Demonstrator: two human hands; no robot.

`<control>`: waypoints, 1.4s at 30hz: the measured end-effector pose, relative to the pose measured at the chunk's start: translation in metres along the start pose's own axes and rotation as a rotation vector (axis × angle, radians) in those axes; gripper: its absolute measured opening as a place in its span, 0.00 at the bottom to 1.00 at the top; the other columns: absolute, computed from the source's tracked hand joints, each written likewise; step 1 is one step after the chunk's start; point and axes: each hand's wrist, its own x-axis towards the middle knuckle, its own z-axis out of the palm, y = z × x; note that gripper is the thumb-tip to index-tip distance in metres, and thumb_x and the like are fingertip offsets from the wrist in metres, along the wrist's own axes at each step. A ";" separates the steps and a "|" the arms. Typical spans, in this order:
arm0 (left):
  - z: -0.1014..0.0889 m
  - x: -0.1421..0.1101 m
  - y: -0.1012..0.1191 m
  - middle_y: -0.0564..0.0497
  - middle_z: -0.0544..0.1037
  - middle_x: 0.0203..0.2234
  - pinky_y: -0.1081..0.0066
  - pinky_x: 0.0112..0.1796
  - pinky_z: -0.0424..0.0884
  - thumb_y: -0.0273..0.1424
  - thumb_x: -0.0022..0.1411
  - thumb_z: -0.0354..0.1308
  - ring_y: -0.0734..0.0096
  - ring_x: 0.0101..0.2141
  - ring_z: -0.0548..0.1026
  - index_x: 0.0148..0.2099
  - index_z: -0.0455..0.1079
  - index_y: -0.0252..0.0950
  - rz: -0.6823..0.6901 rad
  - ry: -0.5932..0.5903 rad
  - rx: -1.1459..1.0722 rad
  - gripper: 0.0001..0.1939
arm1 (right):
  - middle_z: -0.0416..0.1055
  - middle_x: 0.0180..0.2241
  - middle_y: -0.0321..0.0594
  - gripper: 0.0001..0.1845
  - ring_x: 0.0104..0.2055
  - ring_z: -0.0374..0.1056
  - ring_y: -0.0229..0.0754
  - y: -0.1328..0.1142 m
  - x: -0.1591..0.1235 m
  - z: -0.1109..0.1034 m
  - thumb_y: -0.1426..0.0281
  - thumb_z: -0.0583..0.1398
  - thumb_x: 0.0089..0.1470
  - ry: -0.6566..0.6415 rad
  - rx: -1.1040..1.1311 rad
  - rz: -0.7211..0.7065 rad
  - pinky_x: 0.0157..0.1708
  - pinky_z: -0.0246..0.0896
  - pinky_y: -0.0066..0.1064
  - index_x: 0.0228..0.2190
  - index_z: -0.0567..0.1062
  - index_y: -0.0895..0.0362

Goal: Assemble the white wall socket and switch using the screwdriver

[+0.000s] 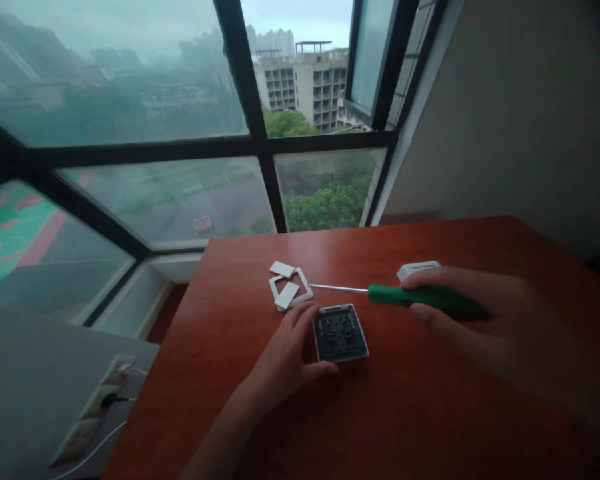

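A grey square switch module [341, 333] lies flat on the red-brown wooden table [390, 420]. My left hand [285, 357] rests against its left side, fingers and thumb curled around its left edge. My right hand [485, 317] is closed around the green handle of a screwdriver [410, 295]. The screwdriver's thin metal shaft points left, its tip close to a white square frame [291, 290]. Two white rocker covers [283, 269] lie on and beside that frame.
A small white box-like part [417, 269] sits on the table behind my right hand. Large windows with black frames stand beyond the table's far edge. A white power strip [97, 407] with a cable lies on the grey ledge at the lower left.
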 end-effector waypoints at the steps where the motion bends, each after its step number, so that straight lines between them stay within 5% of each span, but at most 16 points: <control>1: 0.002 -0.001 -0.002 0.39 0.56 0.62 0.48 0.60 0.58 0.35 0.44 0.74 0.47 0.62 0.57 0.65 0.50 0.42 -0.002 -0.006 -0.024 0.51 | 0.76 0.42 0.37 0.12 0.42 0.73 0.47 -0.004 0.000 -0.006 0.64 0.59 0.56 -0.004 -0.018 -0.033 0.35 0.67 0.35 0.43 0.74 0.49; 11: 0.009 0.000 -0.008 0.40 0.59 0.60 0.50 0.60 0.59 0.35 0.44 0.74 0.49 0.60 0.59 0.64 0.51 0.41 0.008 0.003 -0.093 0.50 | 0.73 0.24 0.32 0.03 0.23 0.67 0.37 -0.020 0.014 0.007 0.68 0.59 0.54 -0.113 -0.123 -0.170 0.23 0.57 0.30 0.31 0.74 0.52; 42: 0.007 0.000 -0.003 0.41 0.60 0.61 0.50 0.60 0.58 0.33 0.44 0.74 0.49 0.60 0.60 0.64 0.51 0.41 -0.009 -0.006 -0.112 0.50 | 0.73 0.27 0.34 0.03 0.26 0.67 0.38 -0.018 0.020 0.019 0.69 0.58 0.55 -0.148 -0.157 -0.205 0.26 0.54 0.30 0.30 0.73 0.54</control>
